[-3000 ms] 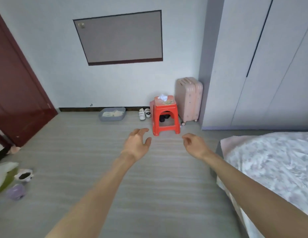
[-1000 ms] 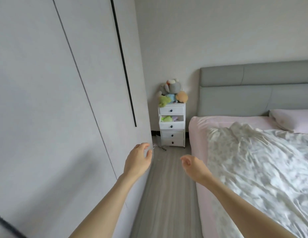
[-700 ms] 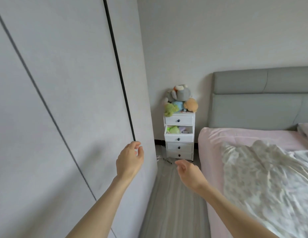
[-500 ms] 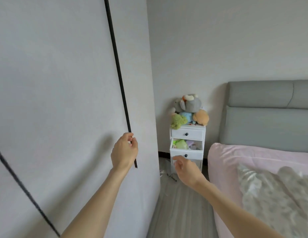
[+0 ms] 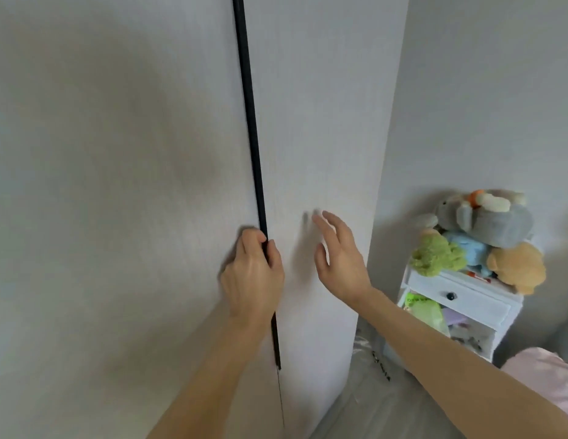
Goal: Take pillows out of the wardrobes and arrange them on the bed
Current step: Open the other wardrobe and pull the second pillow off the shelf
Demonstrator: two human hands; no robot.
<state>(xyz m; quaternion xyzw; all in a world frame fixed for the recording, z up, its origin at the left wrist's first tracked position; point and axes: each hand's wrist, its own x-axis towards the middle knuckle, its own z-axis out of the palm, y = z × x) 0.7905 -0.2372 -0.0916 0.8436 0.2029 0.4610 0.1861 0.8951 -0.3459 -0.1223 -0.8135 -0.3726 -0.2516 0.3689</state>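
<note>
Pale grey wardrobe doors (image 5: 118, 185) fill the left and middle of the view and look closed. A long black handle strip (image 5: 249, 122) runs down the seam between two doors. My left hand (image 5: 252, 274) has its fingers curled into that strip at about mid height. My right hand (image 5: 338, 255) is open with fingers spread, close to or touching the right-hand door (image 5: 320, 137). No pillow is in sight. A pink corner of the bed (image 5: 552, 378) shows at the lower right.
A white bedside drawer unit (image 5: 460, 299) stands in the corner right of the wardrobe, one drawer open, with several plush toys (image 5: 479, 236) piled on top. A narrow strip of grey floor (image 5: 371, 403) runs between wardrobe and bed.
I have turned from the room to face the wardrobe and come close. My left hand has reached the black strip and curled onto it. My right hand has risen toward the right-hand door.
</note>
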